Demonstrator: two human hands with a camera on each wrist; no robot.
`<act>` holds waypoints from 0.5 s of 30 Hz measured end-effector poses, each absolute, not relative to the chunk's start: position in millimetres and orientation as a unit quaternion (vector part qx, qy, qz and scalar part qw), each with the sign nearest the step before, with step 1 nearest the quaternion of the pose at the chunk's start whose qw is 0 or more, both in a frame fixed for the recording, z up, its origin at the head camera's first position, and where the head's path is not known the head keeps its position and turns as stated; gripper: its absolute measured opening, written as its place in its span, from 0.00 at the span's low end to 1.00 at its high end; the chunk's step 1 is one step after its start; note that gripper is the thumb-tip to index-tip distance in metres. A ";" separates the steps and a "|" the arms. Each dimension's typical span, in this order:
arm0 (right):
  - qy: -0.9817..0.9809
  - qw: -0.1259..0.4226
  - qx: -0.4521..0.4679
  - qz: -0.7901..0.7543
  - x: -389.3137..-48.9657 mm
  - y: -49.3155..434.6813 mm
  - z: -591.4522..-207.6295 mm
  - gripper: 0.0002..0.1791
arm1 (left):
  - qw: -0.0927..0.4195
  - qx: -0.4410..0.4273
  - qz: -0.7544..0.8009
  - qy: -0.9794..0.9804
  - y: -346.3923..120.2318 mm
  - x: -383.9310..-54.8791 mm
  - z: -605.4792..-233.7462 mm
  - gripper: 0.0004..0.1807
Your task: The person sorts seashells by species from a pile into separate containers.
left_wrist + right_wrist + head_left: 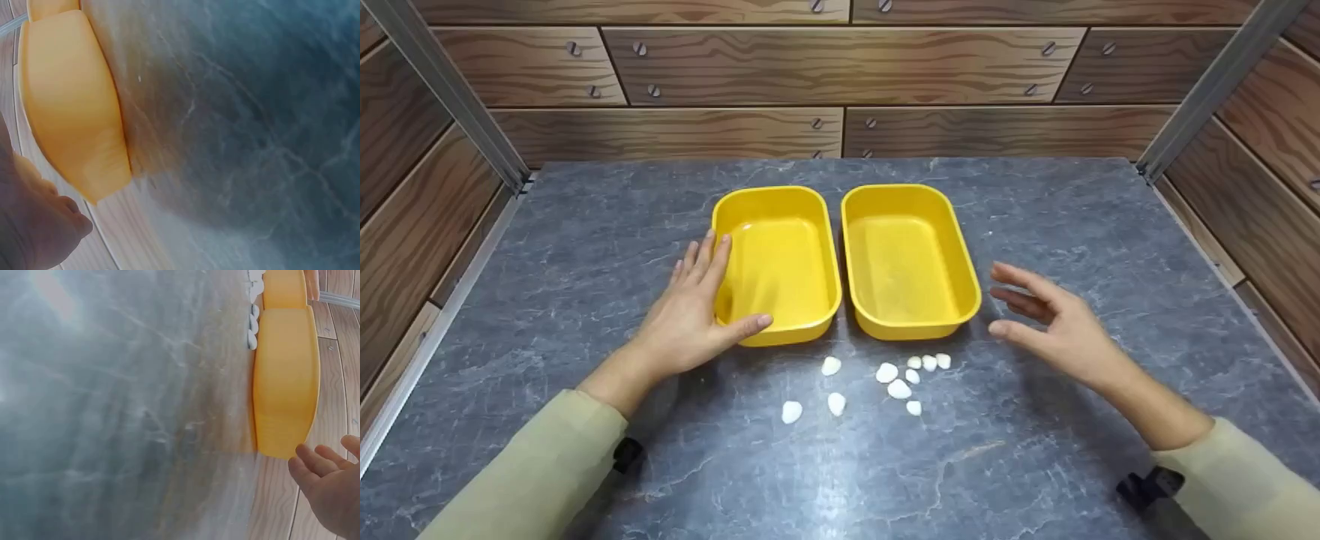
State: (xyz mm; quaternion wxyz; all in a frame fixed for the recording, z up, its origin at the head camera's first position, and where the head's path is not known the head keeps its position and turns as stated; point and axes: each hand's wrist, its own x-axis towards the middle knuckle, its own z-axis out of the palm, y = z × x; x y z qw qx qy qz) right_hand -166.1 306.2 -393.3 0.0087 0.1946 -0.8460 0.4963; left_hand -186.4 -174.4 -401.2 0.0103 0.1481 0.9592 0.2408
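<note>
Two yellow rectangular tubs stand side by side on the table, a narrow gap between them. Over the outer side of the left tub [780, 262] my left hand [686, 315] is spread, its fingers straight and its thumb reaching over the near corner of the rim. My right hand [1054, 322] hovers to the right of the right tub [911, 262], fingers slightly bent and thumb apart, with nothing between them. Small white shells lie in front of the tubs: a few toward the left, such as one shell [792, 412], and a looser cluster around another shell [899, 388] on the right.
The table [1035, 465] has a dark grey marbled top. Wood-patterned panels [840, 67] close off the back and both sides, with grey metal posts [1207, 97] at the rear corners. Dark wrist cameras [1151, 486] sit under both sleeves.
</note>
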 end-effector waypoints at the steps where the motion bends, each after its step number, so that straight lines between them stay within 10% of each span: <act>1: -0.843 0.005 0.190 0.502 -165.4 306.7 -394.4 0.39 | 0.013 0.148 0.242 0.959 -174.3 -186.8 -402.2 0.67; 15: -0.829 -0.055 0.180 0.526 -161.5 299.5 -412.4 0.16 | 0.016 0.137 0.246 0.959 -174.8 -189.4 -411.1 0.72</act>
